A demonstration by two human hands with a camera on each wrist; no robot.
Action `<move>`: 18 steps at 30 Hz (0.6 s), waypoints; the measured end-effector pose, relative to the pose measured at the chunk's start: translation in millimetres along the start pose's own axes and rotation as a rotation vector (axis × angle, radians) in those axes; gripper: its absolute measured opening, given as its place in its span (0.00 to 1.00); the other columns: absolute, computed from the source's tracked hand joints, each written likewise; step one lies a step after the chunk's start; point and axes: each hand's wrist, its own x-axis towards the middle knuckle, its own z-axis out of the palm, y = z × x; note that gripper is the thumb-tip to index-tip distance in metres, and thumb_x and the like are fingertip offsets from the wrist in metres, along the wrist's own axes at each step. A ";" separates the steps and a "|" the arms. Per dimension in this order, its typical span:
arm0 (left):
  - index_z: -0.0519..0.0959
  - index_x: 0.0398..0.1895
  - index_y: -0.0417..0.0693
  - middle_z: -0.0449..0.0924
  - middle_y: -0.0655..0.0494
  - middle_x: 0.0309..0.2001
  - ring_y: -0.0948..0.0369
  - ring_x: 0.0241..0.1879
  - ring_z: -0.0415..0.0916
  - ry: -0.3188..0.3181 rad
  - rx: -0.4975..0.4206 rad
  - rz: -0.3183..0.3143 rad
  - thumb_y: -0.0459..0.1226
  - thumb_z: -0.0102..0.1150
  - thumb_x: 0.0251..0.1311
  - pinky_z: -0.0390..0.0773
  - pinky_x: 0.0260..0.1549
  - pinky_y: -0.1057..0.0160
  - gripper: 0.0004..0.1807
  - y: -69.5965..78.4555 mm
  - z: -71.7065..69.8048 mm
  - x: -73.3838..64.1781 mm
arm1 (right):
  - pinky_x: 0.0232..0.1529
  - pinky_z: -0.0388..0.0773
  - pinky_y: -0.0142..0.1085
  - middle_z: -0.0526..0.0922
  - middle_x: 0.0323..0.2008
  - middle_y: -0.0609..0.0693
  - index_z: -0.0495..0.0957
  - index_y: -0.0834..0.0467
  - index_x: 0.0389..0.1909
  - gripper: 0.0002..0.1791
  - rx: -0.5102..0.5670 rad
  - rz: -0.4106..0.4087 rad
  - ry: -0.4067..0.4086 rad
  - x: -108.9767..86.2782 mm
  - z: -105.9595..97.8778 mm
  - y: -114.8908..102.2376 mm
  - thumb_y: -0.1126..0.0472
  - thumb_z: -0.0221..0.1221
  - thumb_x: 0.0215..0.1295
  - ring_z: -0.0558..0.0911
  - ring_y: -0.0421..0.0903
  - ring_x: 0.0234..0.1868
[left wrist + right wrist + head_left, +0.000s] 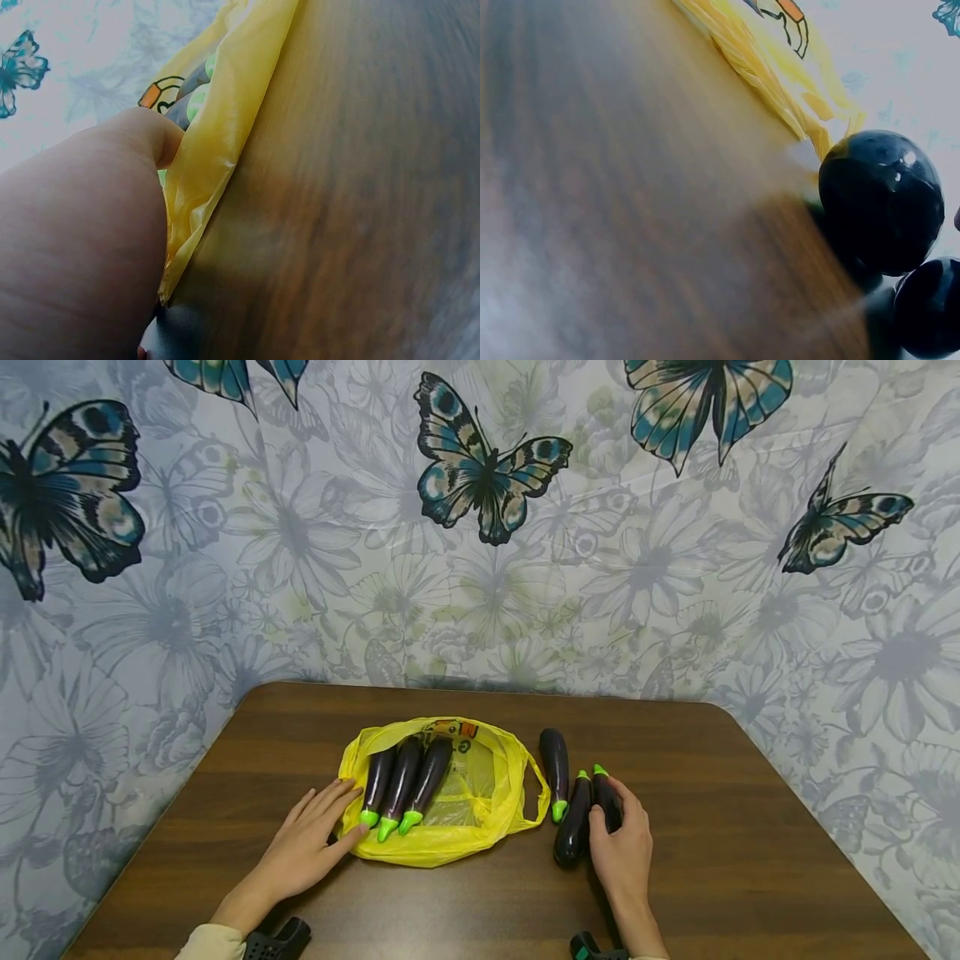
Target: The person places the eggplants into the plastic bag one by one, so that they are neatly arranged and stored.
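A yellow plastic bag [468,847] lies on the table with its mouth facing me. Three dark purple eggplants [405,777] lie side by side within it, green caps toward me. My left hand [306,847] rests at the bag's left edge with fingers spread; in the left wrist view its thumb touches the yellow plastic. To the right of the bag, my right hand [624,843] grips an eggplant [606,799] between thumb and fingers, its green tip pointing away. Right beside it lies another eggplant [573,822]. A further one [553,764] lies just behind, near the bag's handle.
The brown wooden table [720,827] has rounded far corners. Behind it rises a wall covering [495,610] printed with flowers and butterflies. The bag's loop handle [542,797] sticks out toward the eggplants on the right.
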 end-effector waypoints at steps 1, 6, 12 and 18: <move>0.68 0.75 0.43 0.61 0.43 0.78 0.41 0.78 0.55 0.001 0.000 0.001 0.59 0.52 0.74 0.48 0.74 0.33 0.38 0.0 0.1 0.0 | 0.64 0.69 0.61 0.76 0.66 0.63 0.74 0.60 0.67 0.26 0.000 0.003 -0.003 0.0 -0.1 0.2 0.67 0.59 0.68 0.73 0.63 0.66; 0.69 0.75 0.43 0.62 0.43 0.78 0.41 0.78 0.55 0.004 -0.003 0.001 0.58 0.53 0.74 0.48 0.74 0.33 0.38 0.6 -0.5 -0.4 | 0.64 0.69 0.61 0.74 0.66 0.65 0.72 0.61 0.69 0.27 -0.009 0.022 -0.031 -0.4 -0.4 0.5 0.67 0.59 0.68 0.72 0.65 0.67; 0.68 0.75 0.43 0.62 0.43 0.78 0.41 0.78 0.55 -0.003 0.001 -0.004 0.59 0.52 0.74 0.48 0.75 0.33 0.38 0.4 -1.1 -0.6 | 0.66 0.67 0.62 0.71 0.68 0.68 0.69 0.63 0.71 0.29 -0.030 0.044 -0.081 -0.1 -1.6 -0.2 0.66 0.57 0.69 0.70 0.66 0.68; 0.68 0.76 0.43 0.61 0.43 0.78 0.41 0.78 0.54 -0.008 0.000 -0.007 0.59 0.52 0.74 0.47 0.75 0.33 0.38 -0.2 -1.3 -0.1 | 0.68 0.65 0.62 0.68 0.70 0.68 0.66 0.66 0.72 0.29 -0.047 0.043 -0.122 1.0 -1.8 1.5 0.66 0.55 0.70 0.67 0.66 0.70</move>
